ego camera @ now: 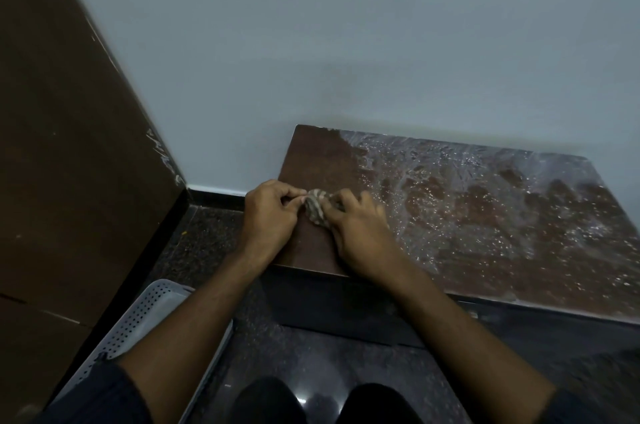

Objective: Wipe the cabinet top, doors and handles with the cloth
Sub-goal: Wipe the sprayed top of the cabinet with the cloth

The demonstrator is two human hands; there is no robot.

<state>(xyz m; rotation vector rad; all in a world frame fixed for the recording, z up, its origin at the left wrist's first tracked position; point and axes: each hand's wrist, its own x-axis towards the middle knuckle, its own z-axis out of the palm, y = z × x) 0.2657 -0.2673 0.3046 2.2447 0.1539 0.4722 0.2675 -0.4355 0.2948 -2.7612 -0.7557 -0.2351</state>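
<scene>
A low brown cabinet stands against the pale wall; its top [485,215] is covered over the middle and right with a whitish dusty or foamy film, while a strip at the left end looks bare brown. A small bunched, striped cloth [317,207] rests on that left end. My left hand [270,215] pinches the cloth's left side and my right hand [360,236] grips its right side, both pressed close together. The dark cabinet front [346,312] shows below the top edge; handles are hidden from me.
A tall brown panel [76,146] rises at the left. A white perforated plastic basket [145,319] sits on the dark speckled floor [207,233] under my left forearm. My knees [322,403] show at the bottom edge.
</scene>
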